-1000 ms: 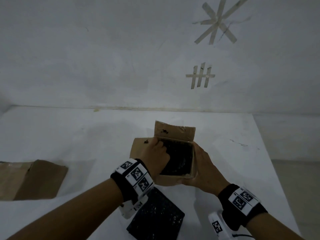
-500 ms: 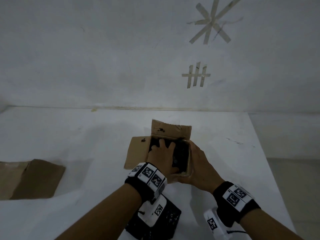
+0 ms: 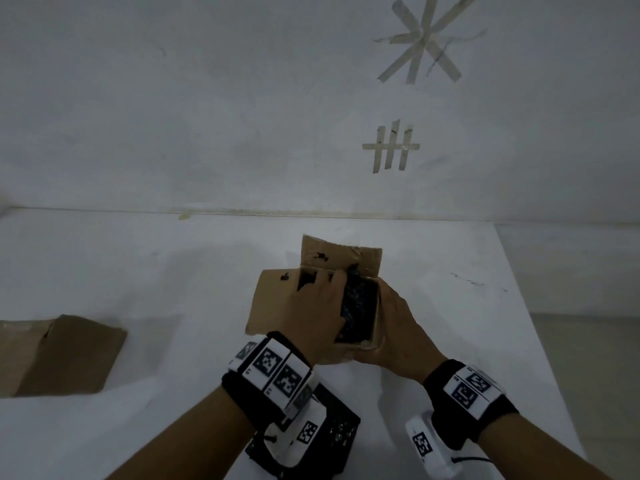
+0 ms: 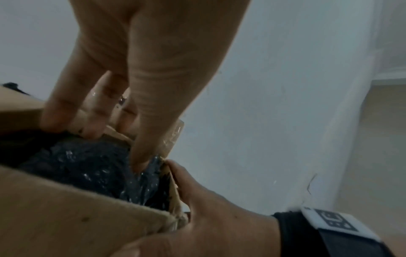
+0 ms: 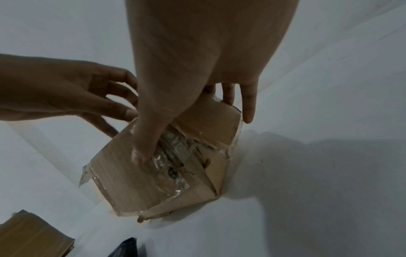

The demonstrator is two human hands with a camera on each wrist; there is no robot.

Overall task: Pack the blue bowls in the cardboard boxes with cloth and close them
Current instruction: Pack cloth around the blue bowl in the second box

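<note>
An open cardboard box (image 3: 341, 256) stands mid-table, its back flap up and its left flap (image 3: 273, 303) folded out. Dark, glinting cloth (image 3: 360, 306) fills the inside; no blue bowl shows. My left hand (image 3: 318, 306) reaches into the box, and the left wrist view shows its straight fingers (image 4: 140, 139) pressing into the cloth (image 4: 87, 167) along the far wall. My right hand (image 3: 398, 327) grips the box's right near corner. In the right wrist view its thumb (image 5: 142, 153) lies on the taped side of the box (image 5: 123, 182), with the fingers wrapped round the far edge.
A second dark cloth (image 3: 341, 434) lies on the white table just under my left wrist. Another cardboard box (image 3: 59, 355) sits at the far left. The table's right edge (image 3: 519, 306) runs close to the right of the box, and the wall stands behind.
My left hand went from the box's left rim down into the box and pushed the cloth in; the cloth now sits bunched rather than flat. My right hand kept its grip.
</note>
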